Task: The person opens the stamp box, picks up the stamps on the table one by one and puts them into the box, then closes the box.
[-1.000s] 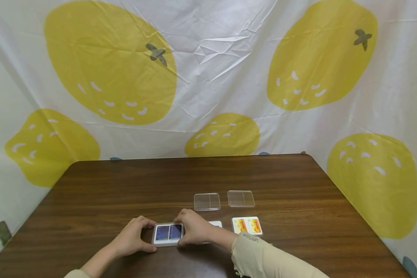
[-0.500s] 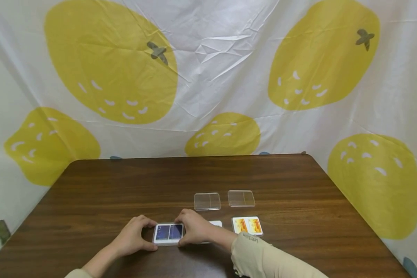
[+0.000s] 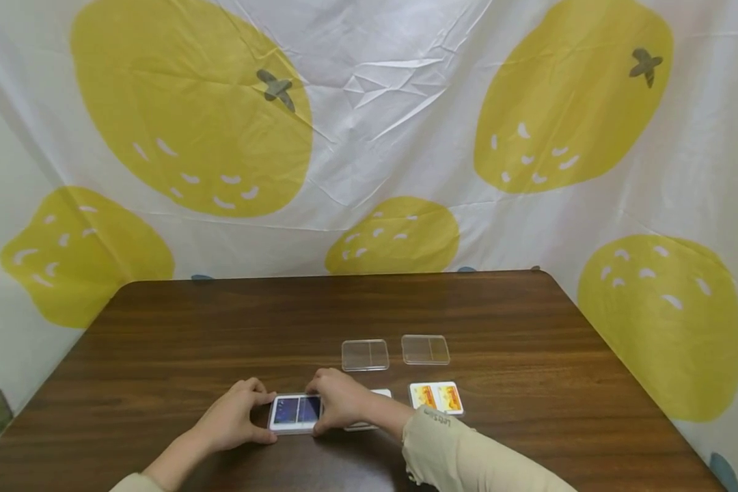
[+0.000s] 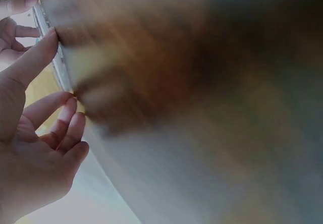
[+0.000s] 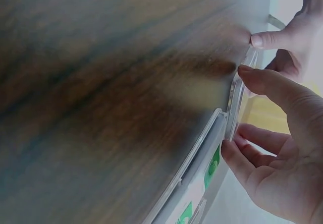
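A flat, clear-edged card case (image 3: 296,411) with two blue panels in a white surround lies on the table between the hands. My left hand (image 3: 235,417) holds its left side, thumb at the near corner and fingers at the far one. Opposite it, my right hand (image 3: 339,402) grips the right side between thumb and fingers. In the left wrist view, the thumb and fingertips of the left hand (image 4: 43,128) touch the case's thin edge (image 4: 59,65). The right wrist view has the right hand (image 5: 280,143) at the clear rim (image 5: 235,98).
Beside the right hand, a white case with green marks (image 5: 212,168) is partly hidden under the forearm. Further right lies a case with orange and yellow panels (image 3: 436,398). Two clear lids (image 3: 365,355) lie behind them on the brown table (image 3: 221,328). A lemon-print cloth (image 3: 375,137) hangs behind.
Both hands keep their hold on the blue-panelled card case, which stays in place. The head view has shifted slightly.
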The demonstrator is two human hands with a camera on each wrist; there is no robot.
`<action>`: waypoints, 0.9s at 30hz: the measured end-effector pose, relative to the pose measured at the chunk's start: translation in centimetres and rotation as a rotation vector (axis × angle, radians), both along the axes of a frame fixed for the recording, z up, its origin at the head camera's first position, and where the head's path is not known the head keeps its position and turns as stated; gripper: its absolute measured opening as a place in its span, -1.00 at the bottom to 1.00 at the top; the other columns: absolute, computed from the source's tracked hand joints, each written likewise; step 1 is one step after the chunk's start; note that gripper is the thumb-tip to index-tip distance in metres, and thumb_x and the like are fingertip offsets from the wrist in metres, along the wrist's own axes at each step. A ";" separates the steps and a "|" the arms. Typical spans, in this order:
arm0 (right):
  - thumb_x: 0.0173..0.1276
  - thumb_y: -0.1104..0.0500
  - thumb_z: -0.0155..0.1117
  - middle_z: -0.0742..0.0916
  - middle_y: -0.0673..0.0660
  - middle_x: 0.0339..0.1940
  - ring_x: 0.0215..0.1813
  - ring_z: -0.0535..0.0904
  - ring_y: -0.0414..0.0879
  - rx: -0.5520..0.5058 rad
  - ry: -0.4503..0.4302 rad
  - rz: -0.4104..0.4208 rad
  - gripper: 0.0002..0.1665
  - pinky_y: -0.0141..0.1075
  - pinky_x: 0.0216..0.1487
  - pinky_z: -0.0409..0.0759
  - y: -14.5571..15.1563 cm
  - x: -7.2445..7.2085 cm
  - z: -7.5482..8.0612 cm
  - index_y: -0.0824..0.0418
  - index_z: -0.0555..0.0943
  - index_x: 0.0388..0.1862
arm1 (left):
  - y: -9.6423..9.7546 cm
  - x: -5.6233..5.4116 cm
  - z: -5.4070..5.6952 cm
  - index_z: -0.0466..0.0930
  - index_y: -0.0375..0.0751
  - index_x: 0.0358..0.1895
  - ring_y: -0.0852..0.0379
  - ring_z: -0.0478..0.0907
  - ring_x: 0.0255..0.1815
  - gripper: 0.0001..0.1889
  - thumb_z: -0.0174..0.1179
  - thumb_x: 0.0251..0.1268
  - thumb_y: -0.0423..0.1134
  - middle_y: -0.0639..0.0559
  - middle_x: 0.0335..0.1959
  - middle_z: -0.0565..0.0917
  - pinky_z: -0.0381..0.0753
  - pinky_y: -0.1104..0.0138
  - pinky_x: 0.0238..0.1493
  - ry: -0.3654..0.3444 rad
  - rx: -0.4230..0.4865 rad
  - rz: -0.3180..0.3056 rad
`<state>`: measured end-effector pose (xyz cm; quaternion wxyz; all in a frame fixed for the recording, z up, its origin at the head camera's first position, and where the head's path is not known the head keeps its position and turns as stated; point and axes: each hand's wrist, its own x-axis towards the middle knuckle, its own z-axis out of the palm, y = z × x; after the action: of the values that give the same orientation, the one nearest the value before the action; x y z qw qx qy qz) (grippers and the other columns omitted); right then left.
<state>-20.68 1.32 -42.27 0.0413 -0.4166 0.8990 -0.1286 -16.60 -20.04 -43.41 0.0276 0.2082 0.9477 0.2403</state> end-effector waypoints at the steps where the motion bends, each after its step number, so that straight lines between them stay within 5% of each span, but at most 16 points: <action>1: -0.33 0.01 0.54 0.60 -0.02 -0.28 -0.25 0.43 -0.27 -0.001 0.000 0.000 -0.36 -0.54 -0.19 0.36 0.0 0.0 0.0 0.21 0.63 -0.17 | 0.0 0.0 -0.1 0.55 -0.44 -0.05 0.17 0.33 -0.23 -0.25 0.45 -0.36 0.05 0.13 -0.28 0.44 0.43 0.26 -0.25 -0.001 0.013 0.003; 11: -0.32 0.04 0.52 0.56 0.04 -0.23 -0.19 0.42 -0.20 -0.030 0.026 -0.005 -0.31 -0.50 -0.10 0.37 0.6 0.3 -0.4 0.29 0.54 -0.13 | 0.7 -0.3 0.0 0.53 -0.30 -0.15 0.07 0.41 -0.18 -0.38 0.49 -0.40 -0.06 0.07 -0.28 0.48 0.44 0.16 -0.14 0.040 0.050 0.005; 18: -0.15 -0.04 0.46 0.57 0.13 -0.04 0.00 0.46 -0.13 -0.137 -0.132 0.015 -0.19 -0.40 0.07 0.38 2.9 -0.4 0.5 0.36 0.46 0.06 | 0.6 -0.2 0.2 0.46 -0.38 -0.07 0.00 0.41 -0.12 -0.21 0.50 -0.48 0.03 -0.01 -0.20 0.49 0.41 0.10 -0.08 0.050 0.046 -0.024; 27: -0.02 0.05 0.43 0.56 0.23 0.05 0.05 0.47 0.07 -0.365 -0.286 -0.065 -0.23 -0.14 0.07 0.43 8.5 -3.5 1.0 0.38 0.41 0.12 | 3.0 -0.8 0.4 0.43 -0.39 0.03 -0.03 0.45 -0.04 -0.16 0.40 -0.32 0.17 -0.10 -0.10 0.54 0.43 0.06 -0.03 0.072 0.107 -0.058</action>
<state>-24.13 9.80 -41.26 0.0884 -0.3655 0.8588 -0.3480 -17.39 -17.02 -43.05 -0.0108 0.2455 0.9273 0.2822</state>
